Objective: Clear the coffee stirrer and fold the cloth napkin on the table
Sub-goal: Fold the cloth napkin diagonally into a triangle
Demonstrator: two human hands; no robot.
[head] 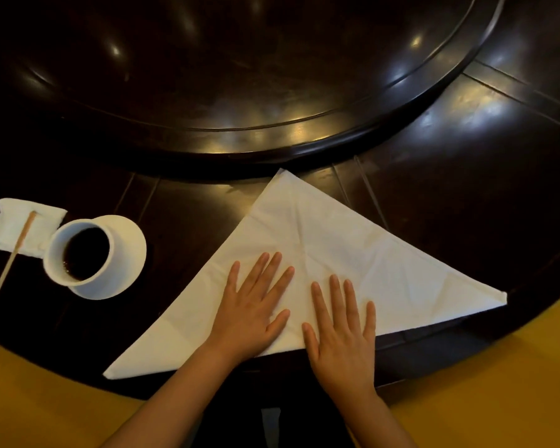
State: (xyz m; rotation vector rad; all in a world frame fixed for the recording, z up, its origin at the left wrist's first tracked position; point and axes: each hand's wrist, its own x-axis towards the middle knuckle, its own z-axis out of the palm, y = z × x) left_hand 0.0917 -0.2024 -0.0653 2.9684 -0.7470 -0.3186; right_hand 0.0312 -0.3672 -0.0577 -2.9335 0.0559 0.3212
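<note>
Two flat hands, left hand [253, 313] and right hand [343, 331], fingers spread, press one triangular cloth napkin [353, 253]; one stirrer [13, 253], one cup [81, 250]

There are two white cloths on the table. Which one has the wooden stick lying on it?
The small folded cloth at far left, beside the cup; the stirrer lies across it. The big triangular napkin has only both hands on it.

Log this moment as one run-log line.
napkin: folded into triangle | left hand: flat on napkin | right hand: flat on napkin | stirrer: on tissue, beside cup
</note>
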